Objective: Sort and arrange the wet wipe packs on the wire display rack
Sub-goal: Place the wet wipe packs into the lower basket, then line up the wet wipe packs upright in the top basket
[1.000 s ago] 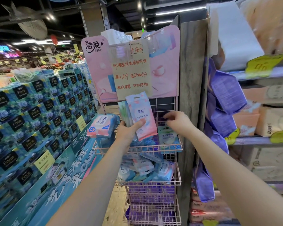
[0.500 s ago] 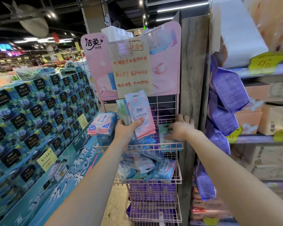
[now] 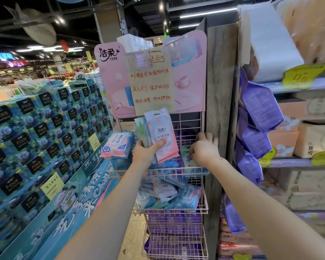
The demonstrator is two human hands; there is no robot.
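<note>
The wet wipe packs are split between the hands and the wire display rack (image 3: 191, 126). The left hand (image 3: 146, 152) grips a fanned bunch held upright above the top basket (image 3: 158, 170), a pink pack (image 3: 162, 134) in front under the thumb and green packs (image 3: 141, 132) behind. The right hand (image 3: 204, 149) is at the basket's right end, its fingers curled over the top edge of a teal pack (image 3: 188, 160) standing there. A larger pink-and-blue pack (image 3: 118, 145) sticks out past the left end.

Sorting looks only partly done. The held bunch has yet to be placed, and the 2nd basket down holds a jumbled heap of packs (image 3: 167, 194). The baskets below hold purple packs (image 3: 174, 222) in rows. A pink header sign (image 3: 188, 72) tops the rack, and stacked blue tissue boxes (image 3: 36, 128) stand to the left.
</note>
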